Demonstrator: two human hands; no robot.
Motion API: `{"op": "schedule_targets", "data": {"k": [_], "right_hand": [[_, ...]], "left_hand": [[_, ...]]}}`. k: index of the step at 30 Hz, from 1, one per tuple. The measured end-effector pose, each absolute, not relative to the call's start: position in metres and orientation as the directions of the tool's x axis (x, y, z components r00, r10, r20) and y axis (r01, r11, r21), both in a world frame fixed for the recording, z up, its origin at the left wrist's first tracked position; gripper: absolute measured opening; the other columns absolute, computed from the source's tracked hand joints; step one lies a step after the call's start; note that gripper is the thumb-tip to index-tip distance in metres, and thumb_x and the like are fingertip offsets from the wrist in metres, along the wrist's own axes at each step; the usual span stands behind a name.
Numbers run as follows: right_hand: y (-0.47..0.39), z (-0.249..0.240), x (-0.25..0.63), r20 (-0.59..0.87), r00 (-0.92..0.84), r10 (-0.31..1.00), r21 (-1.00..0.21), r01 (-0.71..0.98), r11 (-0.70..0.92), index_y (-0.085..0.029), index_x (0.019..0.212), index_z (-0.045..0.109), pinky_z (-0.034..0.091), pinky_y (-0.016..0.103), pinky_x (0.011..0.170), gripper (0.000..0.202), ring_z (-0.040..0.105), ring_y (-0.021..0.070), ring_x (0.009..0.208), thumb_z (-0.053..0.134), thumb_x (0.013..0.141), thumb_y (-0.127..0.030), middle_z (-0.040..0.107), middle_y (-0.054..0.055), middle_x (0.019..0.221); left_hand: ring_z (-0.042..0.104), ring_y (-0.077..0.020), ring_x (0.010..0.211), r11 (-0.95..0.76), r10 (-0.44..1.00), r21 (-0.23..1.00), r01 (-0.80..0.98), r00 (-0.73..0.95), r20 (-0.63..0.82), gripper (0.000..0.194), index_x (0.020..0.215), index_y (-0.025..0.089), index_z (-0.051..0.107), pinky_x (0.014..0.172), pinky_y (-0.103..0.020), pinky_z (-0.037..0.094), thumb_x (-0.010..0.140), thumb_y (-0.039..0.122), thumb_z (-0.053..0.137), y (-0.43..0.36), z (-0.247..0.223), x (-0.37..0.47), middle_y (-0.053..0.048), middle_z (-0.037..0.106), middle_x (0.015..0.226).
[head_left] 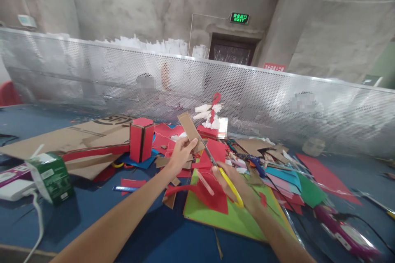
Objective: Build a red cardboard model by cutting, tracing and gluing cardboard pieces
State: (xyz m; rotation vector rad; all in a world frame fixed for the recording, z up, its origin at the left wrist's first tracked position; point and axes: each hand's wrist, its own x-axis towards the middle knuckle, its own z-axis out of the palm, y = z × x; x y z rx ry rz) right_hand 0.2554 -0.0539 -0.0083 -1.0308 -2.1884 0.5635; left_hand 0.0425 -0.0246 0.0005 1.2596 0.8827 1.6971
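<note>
My left hand (182, 154) pinches a narrow strip of brown cardboard (189, 126), which tilts up and to the left. The fingers of my right hand (226, 178) are wrapped round the yellow handles of a pair of scissors (231, 187). The scissor blades point up and left and lie along the lower right edge of the strip; whether they bite into it cannot be made out. Beneath both hands are red sheets (212, 197) on a lime green board (228, 224).
A red six-sided box (141, 139) stands left of the hands. Further left are flat cardboard (92, 135) and a green box (51, 178). A blue glue gun (257, 164), coloured sheets (284, 176) and a purple box (345, 234) lie right. A perforated metal screen (123, 74) stands behind.
</note>
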Motion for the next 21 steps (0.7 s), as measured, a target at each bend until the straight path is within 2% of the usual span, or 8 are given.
{"op": "schedule_targets", "data": {"k": [6,11,15,18,21], "right_hand": [[-0.0523,-0.0110,0.2569,0.364,-0.472,0.803,-0.679,0.456,0.575,-0.023,0.072,0.045,0.035,0.031,0.050,0.049,0.046,0.0172,0.054,0.041,0.102,-0.062,0.052,0.001,0.062],[-0.0524,-0.0155,0.2562,0.383,-0.457,0.803,-0.675,0.455,0.581,-0.023,0.072,0.043,0.032,0.030,0.052,0.048,0.042,0.0160,0.056,0.043,0.102,-0.060,0.049,-0.001,0.062],[-0.0558,-0.0145,0.2528,0.387,-0.450,0.805,-0.693,0.434,0.575,-0.023,0.075,0.044,0.033,0.029,0.051,0.044,0.043,0.0156,0.055,0.042,0.103,-0.057,0.048,-0.002,0.062],[-0.0563,-0.0121,0.2522,0.381,-0.454,0.805,-0.701,0.427,0.572,-0.023,0.076,0.046,0.035,0.029,0.051,0.042,0.044,0.0158,0.054,0.043,0.103,-0.055,0.049,-0.002,0.061],[-0.0534,-0.0103,0.2540,0.404,-0.477,0.781,-0.668,0.429,0.608,-0.022,0.074,0.049,0.036,0.030,0.053,0.041,0.045,0.0164,0.058,0.046,0.102,-0.053,0.052,0.000,0.064]], "left_hand": [[0.063,-0.0163,0.065,-0.431,0.899,0.891,-0.142,-0.151,0.411,0.044,0.094,0.013,0.077,0.062,-0.028,0.053,0.078,0.054,0.079,-0.0270,0.0028,0.0439,-0.007,0.073,0.080],[0.064,-0.0167,0.068,-0.444,0.892,0.889,-0.114,-0.154,0.426,0.042,0.091,0.014,0.076,0.064,-0.027,0.052,0.080,0.054,0.077,-0.0277,0.0023,0.0447,-0.005,0.073,0.079],[0.064,-0.0170,0.066,-0.424,0.903,0.892,-0.159,-0.146,0.403,0.043,0.092,0.015,0.076,0.063,-0.028,0.052,0.078,0.055,0.078,-0.0263,0.0008,0.0436,-0.004,0.072,0.079],[0.066,-0.0189,0.072,-0.395,0.918,0.896,-0.201,-0.129,0.376,0.045,0.095,0.015,0.076,0.066,-0.029,0.053,0.075,0.055,0.080,-0.0229,-0.0009,0.0416,-0.006,0.075,0.086],[0.068,-0.0210,0.078,-0.409,0.909,0.879,-0.244,-0.197,0.368,0.049,0.101,0.018,0.074,0.069,-0.031,0.054,0.074,0.058,0.080,-0.0191,-0.0016,0.0379,-0.006,0.075,0.095]]}}
